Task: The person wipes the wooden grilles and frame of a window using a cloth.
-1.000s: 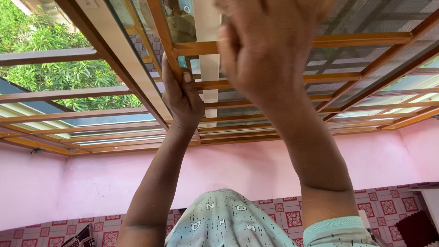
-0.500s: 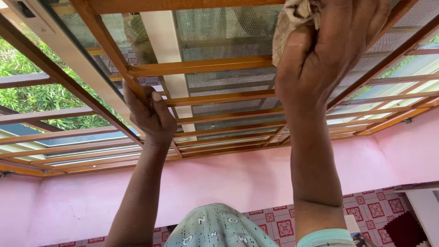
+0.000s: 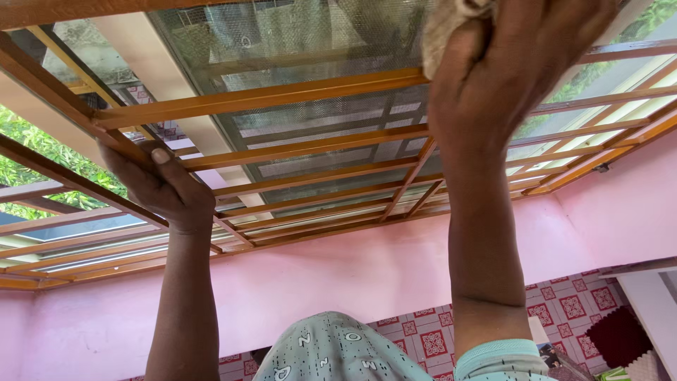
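My left hand [image 3: 161, 185] is wrapped around the edge of an orange wooden window frame [image 3: 268, 95] at the left. My right hand [image 3: 508, 74] presses a beige cloth [image 3: 451, 21] against the textured glass pane [image 3: 310, 42] near the top right. The cloth is bunched in my fingers and partly hidden by them. Wooden crossbars divide the glass into several panes.
A pink wall [image 3: 352, 268] runs under the window. Below it are red-patterned tiles [image 3: 571, 307]. Green foliage [image 3: 28, 152] shows through the open part at the left. My light patterned shirt [image 3: 331, 353] fills the bottom centre.
The view has shifted so both hands and the frame sit further left and lower. My right hand with the cloth has stayed on the upper glass.
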